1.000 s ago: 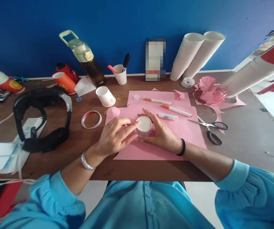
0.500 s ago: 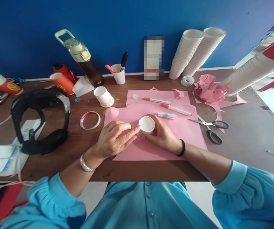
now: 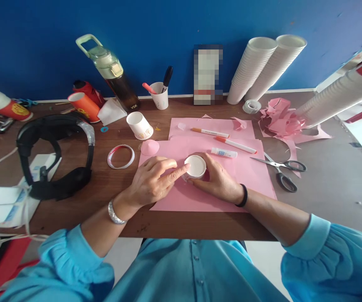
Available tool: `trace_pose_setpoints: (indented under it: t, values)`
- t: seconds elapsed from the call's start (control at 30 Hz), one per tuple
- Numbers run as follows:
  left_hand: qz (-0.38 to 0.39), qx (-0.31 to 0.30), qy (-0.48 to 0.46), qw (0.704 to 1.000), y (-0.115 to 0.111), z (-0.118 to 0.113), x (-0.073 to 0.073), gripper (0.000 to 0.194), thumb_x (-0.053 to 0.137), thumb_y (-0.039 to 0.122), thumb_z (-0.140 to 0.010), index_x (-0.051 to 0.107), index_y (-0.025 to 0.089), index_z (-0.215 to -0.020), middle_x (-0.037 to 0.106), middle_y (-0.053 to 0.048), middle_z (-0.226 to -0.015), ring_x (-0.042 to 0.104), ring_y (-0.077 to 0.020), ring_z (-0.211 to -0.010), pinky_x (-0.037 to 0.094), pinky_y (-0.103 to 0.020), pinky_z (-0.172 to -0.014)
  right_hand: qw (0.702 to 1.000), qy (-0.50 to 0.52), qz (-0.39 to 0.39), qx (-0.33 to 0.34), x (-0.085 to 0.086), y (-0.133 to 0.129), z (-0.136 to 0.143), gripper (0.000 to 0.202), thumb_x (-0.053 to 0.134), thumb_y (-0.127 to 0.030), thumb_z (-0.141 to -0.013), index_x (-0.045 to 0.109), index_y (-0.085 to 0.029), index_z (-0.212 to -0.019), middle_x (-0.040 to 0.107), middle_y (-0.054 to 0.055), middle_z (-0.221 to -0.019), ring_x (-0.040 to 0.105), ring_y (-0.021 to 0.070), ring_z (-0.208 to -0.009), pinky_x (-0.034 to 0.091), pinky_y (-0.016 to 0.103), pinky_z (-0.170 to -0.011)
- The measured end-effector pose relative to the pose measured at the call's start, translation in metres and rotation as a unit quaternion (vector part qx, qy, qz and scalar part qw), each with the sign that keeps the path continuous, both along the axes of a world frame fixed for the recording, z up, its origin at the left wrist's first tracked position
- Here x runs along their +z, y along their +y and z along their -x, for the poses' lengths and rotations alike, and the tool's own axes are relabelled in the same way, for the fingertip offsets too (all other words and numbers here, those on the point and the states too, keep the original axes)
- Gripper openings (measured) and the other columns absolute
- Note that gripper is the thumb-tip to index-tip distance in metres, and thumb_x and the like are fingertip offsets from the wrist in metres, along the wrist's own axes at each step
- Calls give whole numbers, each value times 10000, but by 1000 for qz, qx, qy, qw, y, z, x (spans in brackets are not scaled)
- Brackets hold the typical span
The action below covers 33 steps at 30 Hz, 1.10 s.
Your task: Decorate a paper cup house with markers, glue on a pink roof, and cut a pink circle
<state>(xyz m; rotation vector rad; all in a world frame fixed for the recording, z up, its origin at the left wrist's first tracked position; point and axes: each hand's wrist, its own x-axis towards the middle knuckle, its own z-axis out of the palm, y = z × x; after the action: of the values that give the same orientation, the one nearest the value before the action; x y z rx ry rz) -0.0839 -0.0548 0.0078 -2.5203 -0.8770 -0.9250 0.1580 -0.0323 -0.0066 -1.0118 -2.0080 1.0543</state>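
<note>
Cup (image 3: 196, 167) at center sits between thumb and fingers of right hand (image 3: 220, 178); left hand (image 3: 151, 180), index outstretched, touches its left edge.

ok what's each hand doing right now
Left hand: partly open, index fingertip at the cup's rim.
Right hand: closed around the cup's side, holding it.

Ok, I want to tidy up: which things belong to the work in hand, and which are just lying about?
Likely in the work:
- cup, in the right hand, the left hand at its rim
- pink sheets
- two markers
- white tube
- scissors

Probably just lying about:
- black headgear
- drinks bottle
</note>
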Motion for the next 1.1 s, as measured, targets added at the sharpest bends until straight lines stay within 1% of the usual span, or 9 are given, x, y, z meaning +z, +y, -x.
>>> trace_pose_setpoints:
  t: [0.27, 0.43, 0.57, 0.67, 0.73, 0.83, 0.9, 0.97, 1.1]
  values:
    - [-27, 13, 39, 999, 0, 4, 1, 488, 658, 45, -912, 650, 157, -1386, 668, -67, -997, 643, -196, -960, 562, -340, -865, 1000, 2, 15, -5, 1, 2, -2, 491, 796, -399, -833, 565, -231, -1233, 721, 102, -1186, 709, 290, -1052, 602, 433, -863]
    - [-44, 9, 11, 999, -1, 4, 1, 613, 622, 31, -908, 570, 214, -1491, 647, -51, -972, 641, -182, -911, 568, -322, -820, 1000, 20, 17, -16, 0, 4, -2, 493, 793, -397, -819, 559, -232, -1221, 718, 103, -1194, 701, 296, -1077, 594, 436, -886]
    - [-8, 24, -31, 999, 1, 0, 1, 748, 538, -21, -887, 455, 230, -1586, 617, -70, -1015, 635, -168, -894, 589, -313, -834, 1000, 12, 22, -12, 1, 3, -3, 513, 794, -411, -817, 556, -229, -1233, 717, 108, -1203, 703, 300, -1079, 594, 445, -892]
    - [18, 28, -44, 998, 3, -4, 0, 772, 520, -26, -890, 424, 250, -1604, 607, -73, -1042, 622, -159, -878, 596, -307, -840, 1000, 0, 26, -7, 2, 2, -3, 523, 793, -422, -826, 555, -230, -1251, 718, 108, -1208, 706, 299, -1075, 600, 444, -880]
    - [20, 19, -37, 999, 3, -5, 0, 742, 521, -5, -917, 426, 267, -1600, 613, -69, -1043, 629, -161, -900, 595, -311, -854, 1000, -3, 24, -5, 2, 2, -2, 523, 796, -427, -830, 556, -236, -1254, 720, 102, -1204, 709, 295, -1066, 602, 439, -877]
    - [3, -2, -14, 1000, -1, -6, 1, 652, 576, 37, -942, 497, 258, -1550, 630, -61, -1017, 641, -168, -932, 590, -311, -854, 1000, 0, 16, 1, 0, 2, -2, 513, 802, -425, -831, 560, -240, -1243, 722, 96, -1191, 712, 287, -1049, 604, 428, -867]
    - [-9, -20, -14, 1000, -4, -6, 2, 614, 628, 49, -928, 552, 247, -1504, 632, -42, -969, 637, -159, -899, 589, -299, -836, 1000, 1, 11, 6, 0, 2, -2, 496, 788, -416, -837, 559, -239, -1240, 721, 101, -1196, 714, 291, -1055, 603, 427, -857]
    - [-4, -34, -37, 999, -6, -6, 2, 620, 625, 47, -922, 557, 259, -1501, 618, -26, -940, 627, -147, -863, 592, -290, -826, 1000, 0, 12, 7, 0, 2, -2, 484, 777, -407, -843, 558, -239, -1241, 719, 103, -1205, 713, 295, -1068, 600, 435, -867]
    - [55, 5, -112, 992, -5, -4, -1, 702, 539, -10, -902, 520, 282, -1540, 585, -54, -1022, 606, -145, -889, 597, -286, -816, 1000, -8, 30, 4, 3, 2, -3, 514, 788, -415, -827, 556, -237, -1249, 715, 102, -1217, 706, 297, -1089, 590, 451, -911]
